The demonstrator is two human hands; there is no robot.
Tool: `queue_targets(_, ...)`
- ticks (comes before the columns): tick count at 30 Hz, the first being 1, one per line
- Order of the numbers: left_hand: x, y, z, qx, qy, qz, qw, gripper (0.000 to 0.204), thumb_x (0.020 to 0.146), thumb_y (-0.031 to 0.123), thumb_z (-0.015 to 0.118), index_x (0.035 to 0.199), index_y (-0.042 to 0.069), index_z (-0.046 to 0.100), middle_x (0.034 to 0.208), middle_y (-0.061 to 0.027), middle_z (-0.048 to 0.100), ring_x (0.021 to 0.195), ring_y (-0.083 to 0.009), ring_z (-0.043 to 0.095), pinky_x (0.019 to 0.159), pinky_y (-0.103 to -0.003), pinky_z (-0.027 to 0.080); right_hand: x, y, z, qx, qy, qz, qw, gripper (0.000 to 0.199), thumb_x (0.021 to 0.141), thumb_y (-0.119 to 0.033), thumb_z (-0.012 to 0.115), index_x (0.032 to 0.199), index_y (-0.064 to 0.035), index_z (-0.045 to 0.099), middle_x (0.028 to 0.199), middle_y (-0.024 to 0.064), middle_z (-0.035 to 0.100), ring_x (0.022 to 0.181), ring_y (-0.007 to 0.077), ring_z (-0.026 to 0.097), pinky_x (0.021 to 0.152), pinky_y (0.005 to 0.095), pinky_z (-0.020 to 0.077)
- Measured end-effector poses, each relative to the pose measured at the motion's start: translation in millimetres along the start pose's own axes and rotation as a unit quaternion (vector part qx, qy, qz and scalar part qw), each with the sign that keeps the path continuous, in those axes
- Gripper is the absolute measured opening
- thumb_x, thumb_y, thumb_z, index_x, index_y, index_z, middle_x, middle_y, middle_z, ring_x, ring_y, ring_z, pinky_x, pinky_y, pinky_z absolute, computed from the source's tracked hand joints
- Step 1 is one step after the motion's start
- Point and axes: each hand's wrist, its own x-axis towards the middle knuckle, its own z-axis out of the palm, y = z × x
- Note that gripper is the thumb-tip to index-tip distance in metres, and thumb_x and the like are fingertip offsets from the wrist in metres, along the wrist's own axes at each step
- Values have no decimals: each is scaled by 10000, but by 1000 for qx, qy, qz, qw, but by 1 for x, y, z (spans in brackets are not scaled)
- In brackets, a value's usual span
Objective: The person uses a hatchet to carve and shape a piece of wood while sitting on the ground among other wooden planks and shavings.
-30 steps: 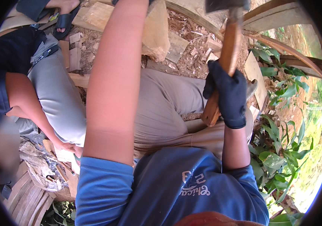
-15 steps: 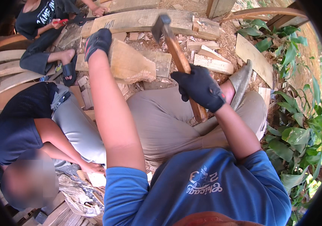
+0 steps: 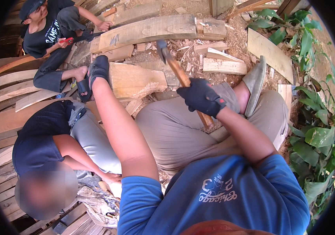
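Observation:
My right hand point(image 3: 201, 97), in a black glove, is closed around the wooden handle of a hatchet point(image 3: 178, 72). Its dark metal head is raised to the right of a pale, thick wooden block point(image 3: 137, 80) and overlaps the near edge of a long curved plank point(image 3: 152, 32) in the picture. Stretched far forward, my left hand point(image 3: 98, 68), also in a dark glove, grips the left end of the block; its fingertips are partly hidden. The block has a rough, cut face toward me.
Offcuts point(image 3: 224, 65) and wood chips lie past my bent leg. A flat board point(image 3: 270, 55) and leafy plants point(image 3: 308, 149) are at right. One co-worker point(image 3: 54, 31) sits far left with a red-handled tool; another point(image 3: 44, 137) bends close by my left arm, near stacked planks point(image 3: 3, 94).
The hatchet head has come down from over the long plank toward the block. My left hand stays at the block's left end. The whole view has shifted slightly.

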Motion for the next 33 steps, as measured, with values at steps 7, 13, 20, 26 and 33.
queue_targets(7,13,-5,11,3,-8,22,1000,695,969,526,458,1458,73,653,1538,-180,619,1481,-353,540,1189,-463,443,-39,-28,-6,-183,139,-320,919,252,1027,-213,578,1063,-16,730,791,234,731,870,332,795,706,470,604)
queue_targets(13,27,-12,11,42,10,37,998,654,998,480,409,1412,68,704,1536,-222,624,1487,-392,549,1206,-471,434,40,33,18,-239,-48,-64,968,249,1035,-233,610,1010,-36,761,804,148,768,770,250,804,691,396,618)
queue_targets(20,5,-8,11,-36,27,-5,999,690,972,528,460,1432,68,691,1546,-218,618,1492,-389,543,1202,-467,433,-48,-44,-4,-36,52,-83,995,136,1001,-165,653,999,-45,719,783,130,711,641,256,771,617,410,617)
queue_targets(26,3,-17,11,-41,24,1,999,679,975,523,461,1410,60,701,1526,-226,628,1478,-401,550,1190,-475,438,-13,-9,10,-187,115,-254,942,191,1028,-98,565,989,17,713,773,173,725,603,300,754,610,414,602)
queue_targets(33,5,-41,12,-56,26,-10,998,667,979,518,461,1384,50,712,1503,-235,641,1461,-414,558,1176,-485,444,8,9,11,-48,-28,-45,997,305,1009,-238,673,933,56,710,707,105,689,609,211,753,573,370,582)
